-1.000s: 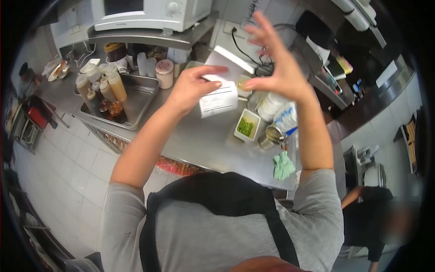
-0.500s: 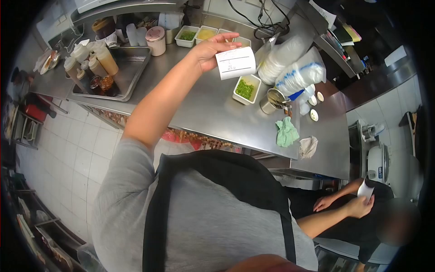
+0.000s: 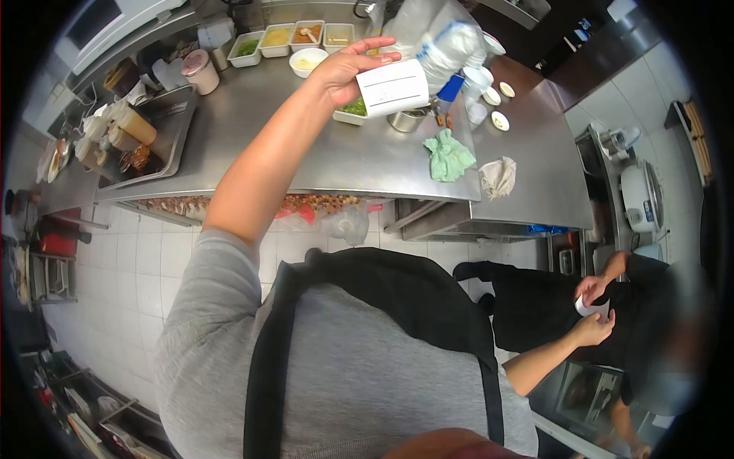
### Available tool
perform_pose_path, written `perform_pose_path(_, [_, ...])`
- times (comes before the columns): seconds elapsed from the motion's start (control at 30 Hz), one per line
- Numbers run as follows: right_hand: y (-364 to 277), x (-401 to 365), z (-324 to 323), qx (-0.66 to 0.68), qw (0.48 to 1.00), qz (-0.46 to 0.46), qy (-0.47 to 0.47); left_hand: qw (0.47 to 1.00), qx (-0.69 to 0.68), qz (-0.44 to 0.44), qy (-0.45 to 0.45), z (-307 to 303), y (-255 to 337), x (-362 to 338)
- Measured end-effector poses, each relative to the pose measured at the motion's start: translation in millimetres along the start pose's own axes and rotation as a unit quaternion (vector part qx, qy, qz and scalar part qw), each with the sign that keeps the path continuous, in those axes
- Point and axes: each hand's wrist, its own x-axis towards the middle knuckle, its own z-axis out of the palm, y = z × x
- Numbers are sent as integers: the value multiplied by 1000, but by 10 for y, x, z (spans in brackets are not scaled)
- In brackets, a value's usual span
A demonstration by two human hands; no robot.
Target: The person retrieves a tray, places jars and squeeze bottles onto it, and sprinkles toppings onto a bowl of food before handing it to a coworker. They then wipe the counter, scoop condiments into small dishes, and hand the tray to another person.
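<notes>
My left hand (image 3: 348,73), arm stretched over the steel counter, pinches a curled white paper slip (image 3: 393,88) with printed lines. Behind the slip, partly hidden, are a white tub of chopped greens (image 3: 352,115) and a metal pot (image 3: 407,121). A white bowl (image 3: 308,63) sits just left of that hand. Off to the right, my right hand (image 3: 595,329) grips another small curled white paper (image 3: 590,307). A co-worker's hand (image 3: 590,289) touches this paper from the other side.
Tubs of food (image 3: 277,38) line the counter's back. A tray (image 3: 180,145) with sauce bottles stands left. Plastic-wrapped stacks (image 3: 440,50), a green cloth (image 3: 447,155) and a pale cloth (image 3: 498,177) lie right. A person in dark clothes (image 3: 535,306) is close by on the right.
The view has shifted, so the counter sits higher and further left. My right hand and its paper appear lower against the co-worker, whose hand has come up to the paper. My left hand still holds its slip.
</notes>
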Motion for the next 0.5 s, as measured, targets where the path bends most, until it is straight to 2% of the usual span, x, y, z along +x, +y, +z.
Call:
perform_pose_path(0.17, [117, 14, 35, -5, 999, 47, -13, 999, -10, -22, -29, 198, -180, 116])
perform_pose_path(0.23, [-196, 10, -159, -26, 998, 59, 1, 999, -13, -29, -41, 220, -229, 215])
perform_pose_path(0.33, [-612, -88, -216, 160, 985, 54, -25, 997, -16, -43, -69, 294, -300, 300])
perform_pose_path(0.4, [-1194, -332, -212, 380, 905, 142, -129, 994, -31, -49, -94, 342, -379, 325])
perform_pose_path(0.43, [-1640, -526, -277, 464, 853, 147, -190, 991, -47, -55, -113, 345, -444, 341])
perform_pose_path(0.5, [-2483, -929, -451, 606, 677, 216, -357, 988, -55, -63, -133, 375, -590, 302])
